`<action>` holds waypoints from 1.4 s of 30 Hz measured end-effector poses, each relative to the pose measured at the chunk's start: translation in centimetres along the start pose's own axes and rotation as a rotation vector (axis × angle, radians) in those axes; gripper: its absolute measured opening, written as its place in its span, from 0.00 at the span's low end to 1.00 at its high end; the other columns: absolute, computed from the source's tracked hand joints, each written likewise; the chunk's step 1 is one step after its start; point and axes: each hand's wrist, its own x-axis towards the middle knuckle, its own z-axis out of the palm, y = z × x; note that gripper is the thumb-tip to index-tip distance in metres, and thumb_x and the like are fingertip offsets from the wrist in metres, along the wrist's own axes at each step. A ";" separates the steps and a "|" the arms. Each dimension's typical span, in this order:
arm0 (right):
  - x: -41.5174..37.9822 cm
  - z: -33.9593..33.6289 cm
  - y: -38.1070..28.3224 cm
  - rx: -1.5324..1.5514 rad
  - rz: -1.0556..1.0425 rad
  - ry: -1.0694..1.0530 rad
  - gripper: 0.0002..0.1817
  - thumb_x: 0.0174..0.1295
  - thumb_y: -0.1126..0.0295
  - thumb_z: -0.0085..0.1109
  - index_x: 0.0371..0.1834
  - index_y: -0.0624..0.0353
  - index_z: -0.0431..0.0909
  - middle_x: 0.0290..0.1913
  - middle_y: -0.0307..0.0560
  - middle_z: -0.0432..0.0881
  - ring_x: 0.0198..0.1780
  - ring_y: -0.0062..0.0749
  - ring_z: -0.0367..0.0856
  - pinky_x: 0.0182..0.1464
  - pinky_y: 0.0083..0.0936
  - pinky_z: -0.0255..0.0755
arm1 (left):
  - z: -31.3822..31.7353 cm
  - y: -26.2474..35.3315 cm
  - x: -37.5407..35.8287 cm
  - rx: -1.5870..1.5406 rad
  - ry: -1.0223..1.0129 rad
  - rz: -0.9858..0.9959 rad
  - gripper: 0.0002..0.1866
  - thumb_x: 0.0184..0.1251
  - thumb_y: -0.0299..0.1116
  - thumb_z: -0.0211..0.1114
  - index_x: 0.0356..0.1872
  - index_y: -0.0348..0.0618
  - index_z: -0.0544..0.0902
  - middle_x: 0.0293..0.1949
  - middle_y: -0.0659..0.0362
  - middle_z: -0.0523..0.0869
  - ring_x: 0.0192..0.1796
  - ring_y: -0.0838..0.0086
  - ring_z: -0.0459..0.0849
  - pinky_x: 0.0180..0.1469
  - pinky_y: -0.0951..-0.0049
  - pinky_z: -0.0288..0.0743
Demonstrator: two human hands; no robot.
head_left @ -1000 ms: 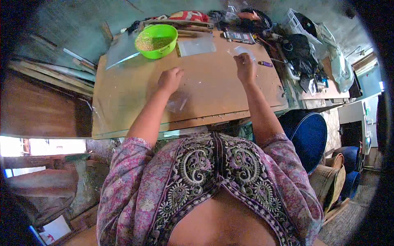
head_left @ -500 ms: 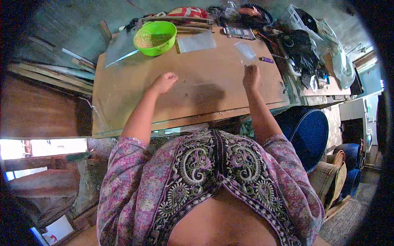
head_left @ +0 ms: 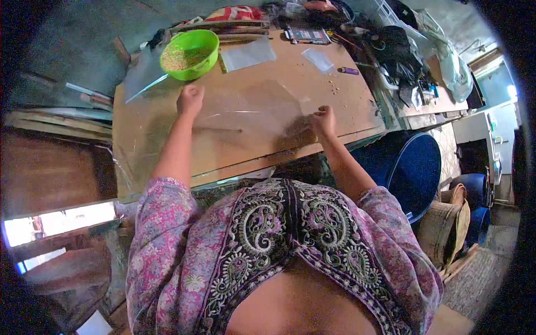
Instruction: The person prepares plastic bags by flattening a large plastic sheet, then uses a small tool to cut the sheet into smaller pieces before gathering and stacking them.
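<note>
A clear plastic sheet (head_left: pixel 257 103), possibly a bag, stretches between my two hands above the wooden tabletop (head_left: pixel 349 117). Its far outline and a few shiny streaks show; the rest is see-through. My left hand (head_left: pixel 191 100) is closed at the sheet's left end, just in front of a green bowl (head_left: pixel 190 71) with pale grains in it. Fingers pinched, my right hand (head_left: pixel 324 120) is at the sheet's right end, near the table's front edge. Several small grains (head_left: pixel 334 86) lie scattered beyond my right hand.
Flat clear plastic bags (head_left: pixel 248 54) lie behind, with a smaller clear bag (head_left: pixel 318 60) and a purple lighter (head_left: pixel 348 71) to the right. Black bags (head_left: pixel 393 53) and clutter crowd the right side. A large blue barrel (head_left: pixel 399 170) stands below the table's right edge.
My hands have moved apart in depth: the left further away towards the bowl, the right nearer the front edge. The clear sheet now shows spread between them. The view has shifted slightly.
</note>
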 end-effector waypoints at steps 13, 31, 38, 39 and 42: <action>2.3 -0.6 6.2 -0.179 -0.019 0.199 0.15 0.48 0.74 0.57 0.39 0.62 0.67 0.34 0.48 0.72 0.31 0.32 0.74 0.22 0.23 0.71 | -0.7 0.0 -6.9 -0.743 -0.254 -0.346 0.39 0.53 0.24 0.57 0.63 0.44 0.43 0.35 0.52 0.77 0.33 0.71 0.79 0.38 0.73 0.71; -2.3 -0.8 -1.6 -0.280 0.055 0.103 0.18 0.42 0.77 0.60 0.38 0.60 0.67 0.32 0.50 0.75 0.26 0.33 0.76 0.26 0.28 0.73 | -1.7 -0.5 -6.8 -0.904 -0.263 -0.646 0.23 0.56 0.37 0.58 0.51 0.48 0.62 0.24 0.61 0.75 0.23 0.74 0.77 0.23 0.74 0.71; -0.9 -1.5 0.9 -0.306 0.045 0.120 0.17 0.43 0.75 0.59 0.38 0.59 0.67 0.28 0.49 0.75 0.27 0.36 0.76 0.27 0.29 0.73 | -1.1 -2.0 -7.7 -0.411 -0.248 -0.396 0.29 0.54 0.37 0.59 0.56 0.42 0.60 0.28 0.55 0.78 0.28 0.70 0.78 0.32 0.70 0.72; -0.7 -1.9 1.2 -0.451 -0.046 0.082 0.16 0.44 0.75 0.57 0.38 0.59 0.68 0.29 0.51 0.75 0.28 0.36 0.76 0.25 0.29 0.72 | -1.3 -2.3 -7.9 -0.155 -0.261 -0.238 0.32 0.53 0.37 0.60 0.58 0.39 0.56 0.30 0.51 0.80 0.33 0.67 0.79 0.38 0.69 0.73; -1.6 -2.6 0.2 -0.702 -0.158 0.006 0.15 0.45 0.74 0.55 0.39 0.58 0.68 0.34 0.54 0.75 0.31 0.39 0.76 0.28 0.31 0.71 | -2.0 -3.2 -9.4 0.037 -0.162 -0.108 0.35 0.50 0.41 0.62 0.57 0.39 0.58 0.35 0.47 0.79 0.40 0.59 0.78 0.46 0.69 0.70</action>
